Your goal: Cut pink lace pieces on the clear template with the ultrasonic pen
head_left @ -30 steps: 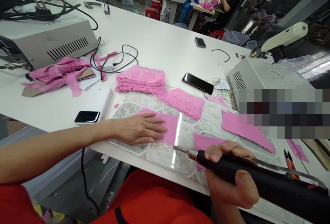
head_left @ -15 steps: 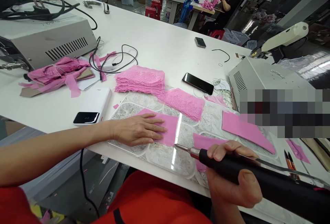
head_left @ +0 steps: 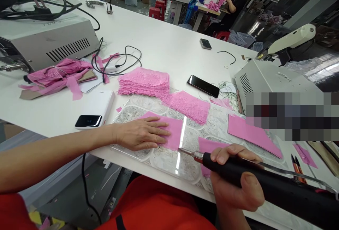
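Observation:
My left hand (head_left: 141, 133) lies flat with fingers stretched out, pressing a pink fabric piece (head_left: 174, 134) onto a clear patterned mat (head_left: 164, 163). My right hand (head_left: 238, 173) is wrapped round a thick black-handled tool with a pointed metal tip (head_left: 267, 182). The tip is at the fabric's lower right corner; whether it touches cannot be made out. Partly behind the right hand is another pink fabric piece (head_left: 212, 146). Beyond my left hand sit a stack of pink lace pieces (head_left: 144, 82) and more pink lace (head_left: 188, 106).
A white power bank (head_left: 97, 106) stands near my left forearm. Grey machine boxes (head_left: 55, 43) flank the table, with black cables (head_left: 124, 60) nearby. A phone (head_left: 203, 85) and a flat pink stack (head_left: 251, 134) lie to the right. Across the room a person (head_left: 233, 7) sits at a sewing machine.
My right hand and the tool have shifted very slightly left. My left hand and the fabric stay in place.

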Action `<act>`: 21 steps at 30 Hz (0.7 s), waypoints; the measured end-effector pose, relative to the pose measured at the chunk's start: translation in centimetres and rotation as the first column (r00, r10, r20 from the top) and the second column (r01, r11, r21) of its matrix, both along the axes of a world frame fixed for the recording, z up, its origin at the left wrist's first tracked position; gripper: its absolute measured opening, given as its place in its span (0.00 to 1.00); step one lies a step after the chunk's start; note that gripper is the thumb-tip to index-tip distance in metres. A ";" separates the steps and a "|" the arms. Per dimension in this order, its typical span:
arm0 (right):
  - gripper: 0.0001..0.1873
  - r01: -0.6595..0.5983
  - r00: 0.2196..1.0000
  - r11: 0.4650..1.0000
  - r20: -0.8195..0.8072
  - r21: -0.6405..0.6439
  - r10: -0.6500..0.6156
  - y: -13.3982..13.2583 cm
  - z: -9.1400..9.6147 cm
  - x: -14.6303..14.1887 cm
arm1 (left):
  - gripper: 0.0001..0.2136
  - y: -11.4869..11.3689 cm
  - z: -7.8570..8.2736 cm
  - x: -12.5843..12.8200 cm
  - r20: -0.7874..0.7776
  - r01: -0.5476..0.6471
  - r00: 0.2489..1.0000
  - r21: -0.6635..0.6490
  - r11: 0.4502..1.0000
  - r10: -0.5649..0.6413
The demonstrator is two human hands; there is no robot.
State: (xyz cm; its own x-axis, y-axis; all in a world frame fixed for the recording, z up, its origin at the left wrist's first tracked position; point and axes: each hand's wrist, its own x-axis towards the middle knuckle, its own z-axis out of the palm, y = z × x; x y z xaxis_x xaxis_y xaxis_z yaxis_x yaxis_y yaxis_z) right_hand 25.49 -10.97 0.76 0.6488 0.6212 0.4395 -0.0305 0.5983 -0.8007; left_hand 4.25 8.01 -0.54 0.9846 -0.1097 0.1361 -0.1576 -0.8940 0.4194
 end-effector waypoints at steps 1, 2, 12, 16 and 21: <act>0.10 -0.006 1.000 1.000 0.008 0.002 0.006 0.0 0.0 0.0 | 0.17 0.0 0.0 0.0 -0.004 0.001 1.000 0.009 1.000 -0.001; 0.08 -0.012 1.000 1.000 0.014 0.001 0.012 0.0 0.0 0.1 | 0.17 0.0 0.0 0.0 -0.009 0.002 1.000 0.019 1.000 -0.002; 0.07 -0.020 0.999 1.000 0.043 0.006 0.020 0.1 0.0 -0.1 | 0.17 -0.1 0.2 -0.1 0.025 0.011 1.000 0.043 0.999 -0.012; 0.09 0.016 0.999 1.000 0.029 0.020 -0.017 0.2 0.5 -0.1 | 0.17 0.2 0.7 -0.4 0.068 -0.015 0.998 0.029 0.999 0.013; 0.10 0.020 0.998 1.000 0.053 -0.005 -0.020 0.9 0.7 -0.4 | 0.19 1.3 1.7 -1.8 0.033 -0.095 0.995 0.044 0.994 0.094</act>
